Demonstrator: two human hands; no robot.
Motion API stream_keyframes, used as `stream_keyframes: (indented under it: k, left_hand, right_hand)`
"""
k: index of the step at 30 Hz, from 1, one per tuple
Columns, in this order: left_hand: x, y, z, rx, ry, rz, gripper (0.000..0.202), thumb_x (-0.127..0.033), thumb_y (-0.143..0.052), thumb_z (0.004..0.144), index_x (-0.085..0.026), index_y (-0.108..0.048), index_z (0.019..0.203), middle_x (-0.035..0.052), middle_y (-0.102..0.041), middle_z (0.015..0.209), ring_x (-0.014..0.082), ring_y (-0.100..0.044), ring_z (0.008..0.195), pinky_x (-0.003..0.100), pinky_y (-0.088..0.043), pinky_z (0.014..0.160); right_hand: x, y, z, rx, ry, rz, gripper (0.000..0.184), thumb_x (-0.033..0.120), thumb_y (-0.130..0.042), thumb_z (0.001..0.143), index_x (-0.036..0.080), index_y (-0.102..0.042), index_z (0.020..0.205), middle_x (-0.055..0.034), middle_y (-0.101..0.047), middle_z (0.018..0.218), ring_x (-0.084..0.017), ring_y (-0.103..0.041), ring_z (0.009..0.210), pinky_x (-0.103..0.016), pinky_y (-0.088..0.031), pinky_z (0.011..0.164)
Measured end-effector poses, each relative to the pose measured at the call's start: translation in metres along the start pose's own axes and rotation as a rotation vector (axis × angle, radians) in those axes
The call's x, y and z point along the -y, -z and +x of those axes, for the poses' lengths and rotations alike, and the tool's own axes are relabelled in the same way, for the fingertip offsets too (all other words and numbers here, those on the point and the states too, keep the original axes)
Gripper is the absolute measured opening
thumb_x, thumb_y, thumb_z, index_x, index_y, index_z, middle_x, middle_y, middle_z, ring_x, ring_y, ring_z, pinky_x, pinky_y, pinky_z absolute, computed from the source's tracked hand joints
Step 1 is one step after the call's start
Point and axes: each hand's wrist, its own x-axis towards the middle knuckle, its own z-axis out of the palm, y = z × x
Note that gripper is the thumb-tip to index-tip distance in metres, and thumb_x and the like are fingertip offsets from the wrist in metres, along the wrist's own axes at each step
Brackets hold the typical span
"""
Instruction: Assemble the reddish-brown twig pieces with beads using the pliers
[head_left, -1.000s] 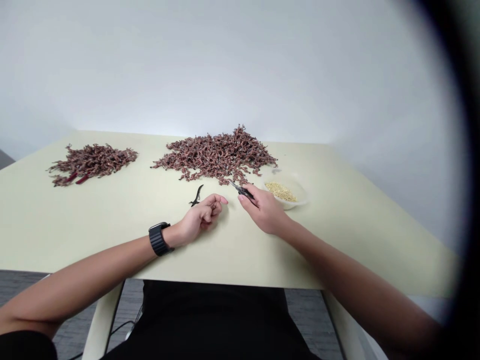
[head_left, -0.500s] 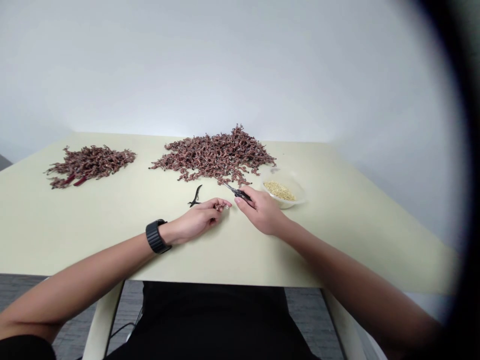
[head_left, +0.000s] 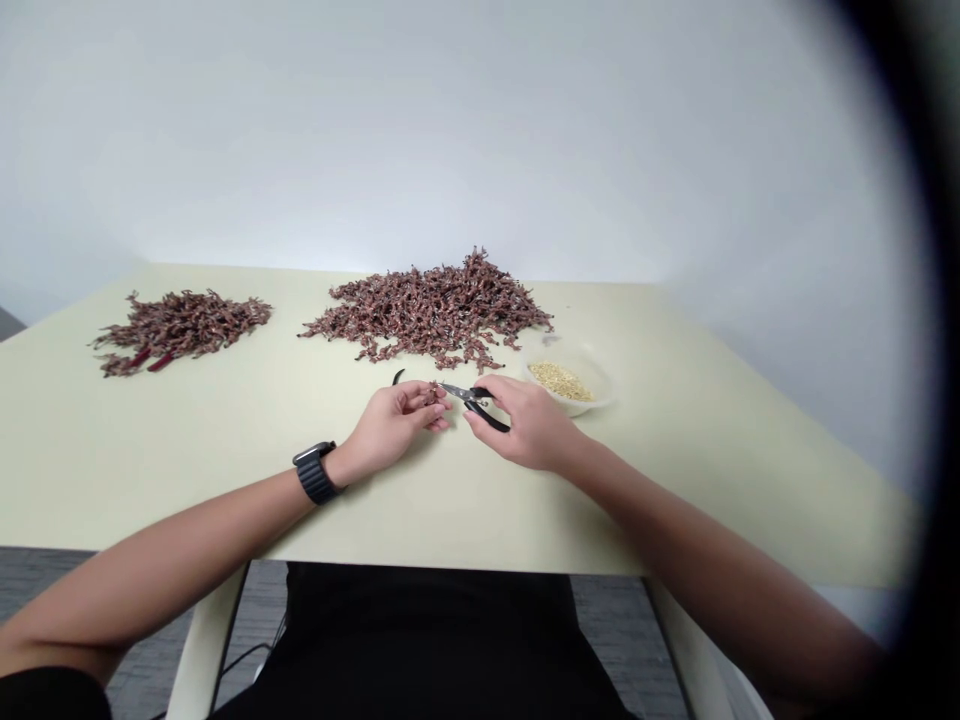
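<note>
Between the fingertips of my left hand [head_left: 397, 422] is a small reddish-brown figure-like piece [head_left: 432, 396], mostly covered by the fingers. My right hand [head_left: 525, 420] is closed around the black handles of a pair of pliers [head_left: 472, 398], which stand spread apart. The metal jaws point left and meet the small piece, or lie just beside it; I cannot tell which. Behind my left hand, the curved black handle of another tool [head_left: 398, 377] shows, the rest of it hidden. A large heap of similar brown pieces [head_left: 439, 305] lies beyond both hands.
A smaller heap of brown pieces [head_left: 187, 322] lies at the left, with red tool handles [head_left: 160, 361] sticking out. To the right of my right hand stands a clear plastic bowl [head_left: 601, 385] holding tiny gold-coloured bits [head_left: 559, 380]. The pale yellow table [head_left: 465, 520] meets a white wall.
The pliers' handles have spread and their jaws have come down to the piece in my left hand. My left hand has turned and drawn slightly left, lifting the piece, and now covers more of the black tool.
</note>
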Motion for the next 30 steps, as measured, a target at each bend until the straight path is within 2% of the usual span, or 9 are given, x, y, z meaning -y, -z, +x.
stream_keyframes:
  k: [6, 13, 30]
  left_hand:
    - [-0.0002, 0.0012, -0.0017, -0.056, -0.089, 0.090, 0.033, -0.034, -0.072, 0.091, -0.011, -0.066, 0.114, 0.0141, -0.074, 0.114, 0.0199, -0.073, 0.094, 0.035, -0.058, 0.089]
    - [-0.0006, 0.0002, -0.0023, -0.069, -0.113, 0.112, 0.029, -0.030, -0.070, 0.092, -0.011, -0.066, 0.113, 0.0135, -0.075, 0.112, 0.0192, -0.074, 0.095, 0.033, -0.058, 0.090]
    - [0.0040, 0.0016, -0.0013, -0.064, -0.154, 0.167, 0.027, -0.029, -0.069, 0.092, -0.014, -0.068, 0.114, 0.0117, -0.077, 0.111, 0.0219, -0.075, 0.098, 0.036, -0.061, 0.092]
  right_hand:
    - [0.0001, 0.0016, 0.0006, 0.028, 0.009, -0.009, 0.027, 0.046, -0.052, 0.098, 0.021, -0.058, 0.107, -0.0064, -0.065, 0.088, -0.022, -0.059, 0.077, -0.034, -0.042, 0.071]
    - [-0.0006, 0.0035, 0.0014, 0.059, 0.019, -0.011, 0.028, 0.047, -0.052, 0.098, 0.021, -0.059, 0.107, -0.0064, -0.065, 0.088, -0.021, -0.058, 0.076, -0.034, -0.042, 0.071]
    - [-0.0059, -0.0020, 0.0008, 0.038, 0.070, -0.062, 0.028, 0.044, -0.054, 0.098, 0.020, -0.059, 0.112, -0.0081, -0.067, 0.094, -0.022, -0.060, 0.080, -0.033, -0.040, 0.069]
